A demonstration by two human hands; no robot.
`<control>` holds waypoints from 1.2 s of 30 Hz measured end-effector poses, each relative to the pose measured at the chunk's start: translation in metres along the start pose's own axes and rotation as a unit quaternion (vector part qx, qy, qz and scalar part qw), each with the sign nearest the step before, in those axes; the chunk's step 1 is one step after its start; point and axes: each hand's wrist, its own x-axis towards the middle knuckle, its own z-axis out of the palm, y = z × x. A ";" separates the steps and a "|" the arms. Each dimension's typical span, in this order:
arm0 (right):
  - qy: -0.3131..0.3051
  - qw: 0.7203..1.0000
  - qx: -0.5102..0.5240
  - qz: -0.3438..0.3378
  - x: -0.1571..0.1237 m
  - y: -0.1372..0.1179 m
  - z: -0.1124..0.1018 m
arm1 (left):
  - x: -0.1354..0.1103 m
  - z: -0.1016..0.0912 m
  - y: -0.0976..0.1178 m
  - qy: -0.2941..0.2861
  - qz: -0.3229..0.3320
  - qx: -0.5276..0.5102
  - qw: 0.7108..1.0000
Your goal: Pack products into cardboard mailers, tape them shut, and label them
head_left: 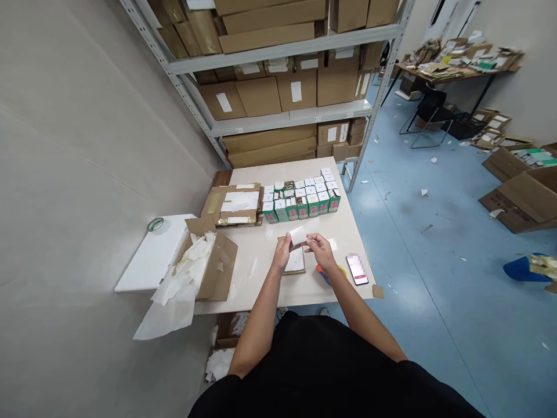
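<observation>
A grey wall (65, 174) bounds my workspace at left; a metal shelf (287, 116) of cartons stands behind the pale table (270, 296). At far left, a tape roll (155, 224) lies on a white surface (141, 261). Next to it, an open cardboard box (224, 270) is filled with crumpled white paper (195, 255). Flattened cardboard (213, 203) is stacked behind this box. My left hand (282, 253) pinches the left edge of a white paper slip (298, 235), which is raised above a small white-topped box (295, 262). Rows of green-and-white boxes (312, 203) stand beyond the slip. My right hand (321, 252) has its fingers bent at the slip's right edge; I cannot tell whether they pinch it. Right of my forearm, a phone (357, 270) lies screen up, tilted relative to the table edge. Farther right, a blue bin (517, 270) is on the floor (418, 244).
</observation>
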 end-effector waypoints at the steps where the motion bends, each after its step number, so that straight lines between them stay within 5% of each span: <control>1: 0.004 1.000 0.002 0.002 -0.001 -0.001 -0.001 | -0.001 0.001 -0.003 -0.019 -0.003 -0.021 1.000; 11: 0.031 0.999 0.017 0.040 -0.009 0.006 -0.011 | -0.022 0.002 -0.022 -0.092 -0.013 -0.026 0.995; 17: 0.000 0.999 0.003 0.043 -0.013 0.015 -0.003 | -0.034 -0.005 -0.017 -0.057 0.051 0.082 0.994; 25: -0.035 0.998 -0.047 0.015 -0.025 0.009 0.012 | -0.054 -0.021 -0.014 0.037 0.047 0.093 0.994; 30: -0.041 0.998 -0.037 0.025 -0.038 0.016 0.036 | -0.077 -0.044 -0.011 0.089 0.058 0.074 0.992; 36: -0.064 0.996 -0.021 0.065 -0.065 0.041 0.099 | -0.129 -0.092 0.002 0.151 0.143 0.133 0.969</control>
